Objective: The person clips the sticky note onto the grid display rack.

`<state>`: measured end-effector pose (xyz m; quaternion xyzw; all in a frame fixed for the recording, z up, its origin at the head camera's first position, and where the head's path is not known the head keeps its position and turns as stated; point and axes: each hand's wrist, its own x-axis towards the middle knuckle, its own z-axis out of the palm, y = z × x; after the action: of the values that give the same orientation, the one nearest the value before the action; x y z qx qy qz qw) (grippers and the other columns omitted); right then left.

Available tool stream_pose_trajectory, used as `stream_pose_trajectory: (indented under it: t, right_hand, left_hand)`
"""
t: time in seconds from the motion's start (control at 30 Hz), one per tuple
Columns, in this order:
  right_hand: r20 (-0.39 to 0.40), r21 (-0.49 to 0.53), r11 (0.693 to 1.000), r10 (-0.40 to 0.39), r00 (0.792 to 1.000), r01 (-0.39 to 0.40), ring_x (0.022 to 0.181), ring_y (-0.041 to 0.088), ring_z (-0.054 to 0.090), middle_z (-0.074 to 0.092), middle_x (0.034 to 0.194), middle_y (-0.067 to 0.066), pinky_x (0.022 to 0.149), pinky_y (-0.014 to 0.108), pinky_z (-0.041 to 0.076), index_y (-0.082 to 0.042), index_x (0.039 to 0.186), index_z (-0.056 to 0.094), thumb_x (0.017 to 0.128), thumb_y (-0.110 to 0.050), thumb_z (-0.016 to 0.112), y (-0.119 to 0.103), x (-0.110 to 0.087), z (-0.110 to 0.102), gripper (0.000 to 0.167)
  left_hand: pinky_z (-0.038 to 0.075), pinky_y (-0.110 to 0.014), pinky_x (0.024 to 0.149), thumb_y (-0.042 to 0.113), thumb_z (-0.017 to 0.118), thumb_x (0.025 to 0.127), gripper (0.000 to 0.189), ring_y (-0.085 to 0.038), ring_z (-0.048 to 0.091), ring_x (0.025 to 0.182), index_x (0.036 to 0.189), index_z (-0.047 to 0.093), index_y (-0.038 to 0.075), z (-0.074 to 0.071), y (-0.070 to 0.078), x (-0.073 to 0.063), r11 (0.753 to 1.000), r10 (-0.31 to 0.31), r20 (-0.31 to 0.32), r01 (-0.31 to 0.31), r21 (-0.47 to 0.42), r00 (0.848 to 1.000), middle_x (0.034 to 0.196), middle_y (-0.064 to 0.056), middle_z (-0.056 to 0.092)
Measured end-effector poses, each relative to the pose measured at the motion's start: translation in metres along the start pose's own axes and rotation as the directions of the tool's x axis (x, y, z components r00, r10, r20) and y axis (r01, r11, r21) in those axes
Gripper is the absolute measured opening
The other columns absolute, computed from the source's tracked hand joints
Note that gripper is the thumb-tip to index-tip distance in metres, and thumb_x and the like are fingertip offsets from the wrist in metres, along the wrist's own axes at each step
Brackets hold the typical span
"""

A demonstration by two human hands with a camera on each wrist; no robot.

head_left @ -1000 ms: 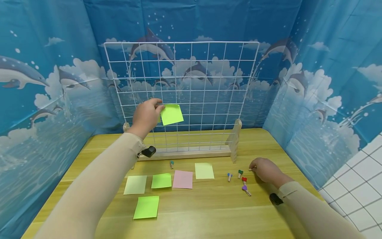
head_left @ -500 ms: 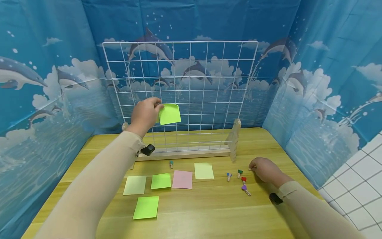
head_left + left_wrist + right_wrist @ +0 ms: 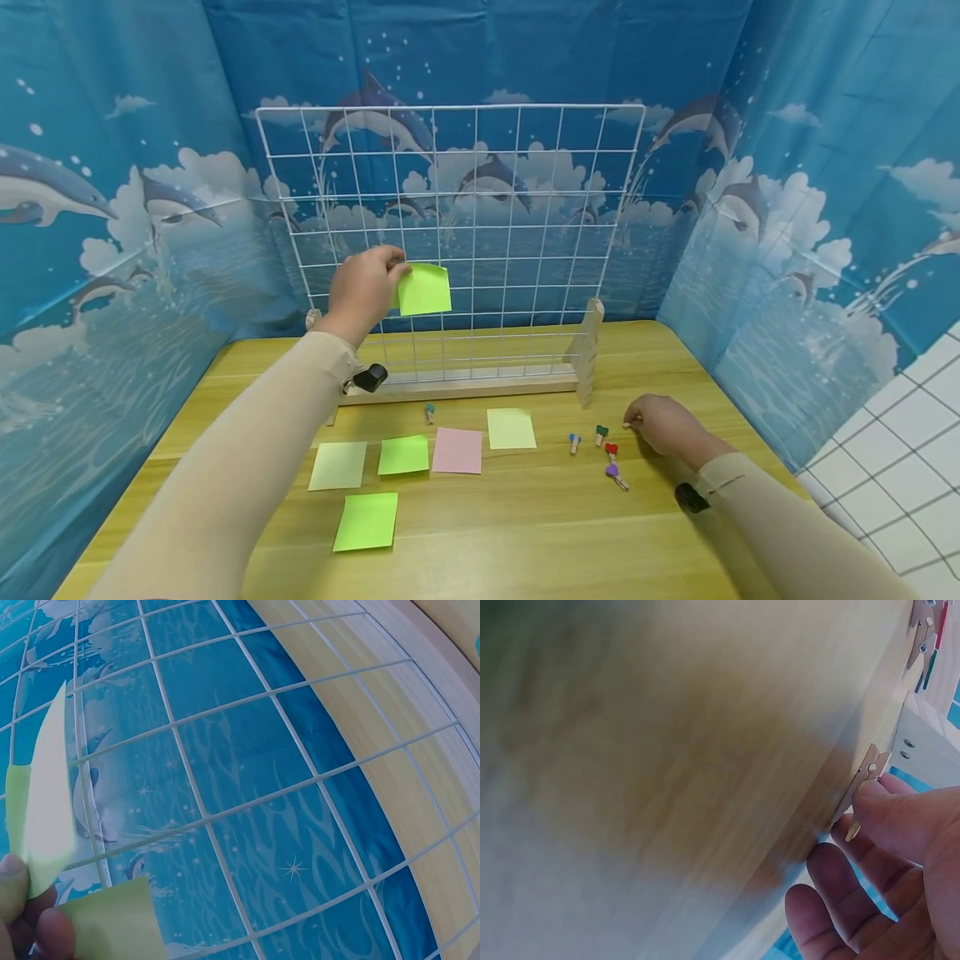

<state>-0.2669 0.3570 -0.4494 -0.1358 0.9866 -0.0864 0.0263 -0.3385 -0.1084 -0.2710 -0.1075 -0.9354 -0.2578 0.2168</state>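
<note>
Two pinches: left hand (image 3: 365, 283), green note (image 3: 424, 290), before open squares of the rack (image 3: 472, 259); right hand (image 3: 663, 425), clothespin (image 3: 872, 760), beyond its right edge.

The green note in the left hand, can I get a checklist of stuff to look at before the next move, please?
1. Left hand holding the green note: ok.
2. Right hand pinching a wooden clip: ok, the right wrist view shows it.
3. That clip up beside the note: not ok, it's low at the table.
4. Wire grid standing up: ok.
5. Note touching the grid: cannot tell, but it's in front of it.
6. More clips ready on the table: ok, including a red one and a purple one.
</note>
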Motion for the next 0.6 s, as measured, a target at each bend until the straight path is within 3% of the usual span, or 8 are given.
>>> stream_pose_trajectory:
  t: [0.23,0.6]
  right_hand:
    - [-0.004,-0.002,1.000,0.011,1.000,-0.011,0.098,0.033,0.074,0.078,0.099,0.008,0.089,0.050,0.061,-0.008,0.098,0.080,0.099,-0.005,0.070,-0.0010,-0.0015,-0.0001,0.010]
    - [-0.049,0.002,1.000,0.003,0.999,-0.003,0.085,0.025,0.070,0.074,0.091,0.007,0.082,0.047,0.061,-0.006,0.095,0.076,0.100,-0.007,0.070,-0.0001,-0.0072,-0.0059,0.008]
  left_hand:
    - [0.056,-0.038,0.067,0.036,0.056,0.110,0.037,-0.023,0.070,0.078,0.131,0.072,0.010,0.0009,-0.0002,-0.0002,1.000,0.014,-0.017,-0.014,0.006,1.000,0.116,-0.009,0.078]
    - [0.053,-0.037,0.064,0.036,0.055,0.110,0.036,-0.022,0.066,0.072,0.129,0.073,0.011,0.0022,0.0013,-0.0009,1.000,0.013,-0.038,-0.012,0.007,0.999,0.114,-0.008,0.078]
